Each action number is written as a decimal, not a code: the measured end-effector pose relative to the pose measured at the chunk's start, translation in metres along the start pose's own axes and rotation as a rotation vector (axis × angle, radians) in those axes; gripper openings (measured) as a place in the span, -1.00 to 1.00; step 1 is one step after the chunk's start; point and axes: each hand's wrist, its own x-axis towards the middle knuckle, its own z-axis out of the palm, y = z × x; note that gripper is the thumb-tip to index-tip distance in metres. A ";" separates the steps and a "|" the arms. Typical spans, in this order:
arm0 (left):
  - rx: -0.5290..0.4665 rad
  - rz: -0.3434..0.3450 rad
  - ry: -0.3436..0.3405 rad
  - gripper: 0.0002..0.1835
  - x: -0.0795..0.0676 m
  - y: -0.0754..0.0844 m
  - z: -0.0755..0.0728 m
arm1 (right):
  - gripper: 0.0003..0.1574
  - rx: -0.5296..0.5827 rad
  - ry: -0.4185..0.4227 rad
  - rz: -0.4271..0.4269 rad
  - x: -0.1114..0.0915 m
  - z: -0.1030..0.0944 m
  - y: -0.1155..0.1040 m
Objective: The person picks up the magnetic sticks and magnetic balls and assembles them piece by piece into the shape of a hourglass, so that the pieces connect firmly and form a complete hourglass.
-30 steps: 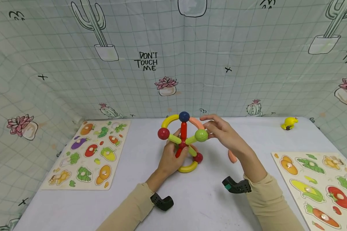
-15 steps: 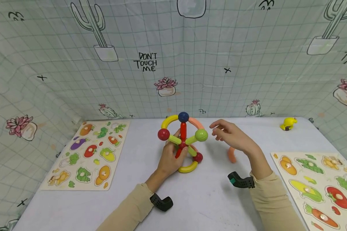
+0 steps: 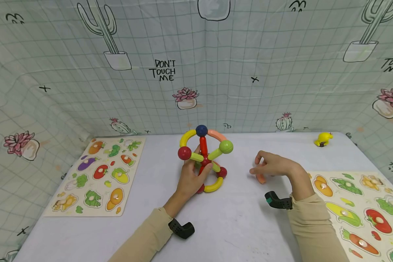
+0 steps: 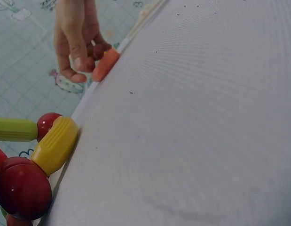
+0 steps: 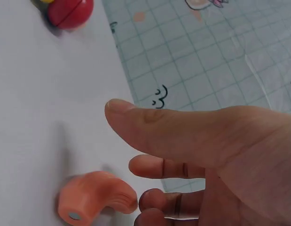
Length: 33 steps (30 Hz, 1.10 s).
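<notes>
My left hand (image 3: 189,179) grips a wheel-like model of magnetic balls and sticks around its lower middle. The model has a blue ball (image 3: 201,130) on top, a green ball (image 3: 226,146) at the right and a red ball (image 3: 184,153) at the left. Straight red and light-green sticks join at its centre; yellow and salmon curved sticks form the rim. A loose salmon curved magnetic stick (image 5: 96,194) lies on the table, a silvery disc at its end. Over it hovers my right hand (image 3: 275,165), thumb spread apart from the bent fingers, fingertips close beside the stick.
Vegetable puzzle boards lie on both sides, the left board (image 3: 96,174) farther back and the right board (image 3: 360,211) partly behind the right forearm. A small yellow toy (image 3: 323,139) sits at the back right. A patterned cloth (image 3: 230,72) hangs behind the table.
My right hand has left the model's green ball and moved right and down to the loose salmon stick. My left hand keeps hold of the model, which has tilted slightly left.
</notes>
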 end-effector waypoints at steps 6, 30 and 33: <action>-0.016 -0.003 0.027 -0.35 -0.001 0.023 -0.004 | -0.43 -0.054 0.067 0.057 0.006 0.008 0.001; -0.048 -0.063 0.047 -0.35 -0.001 0.031 -0.005 | -0.55 -0.136 0.061 0.027 0.001 0.006 0.013; -0.045 -0.065 0.057 -0.34 -0.001 0.018 -0.001 | -0.56 -0.122 0.059 0.010 0.002 0.007 0.012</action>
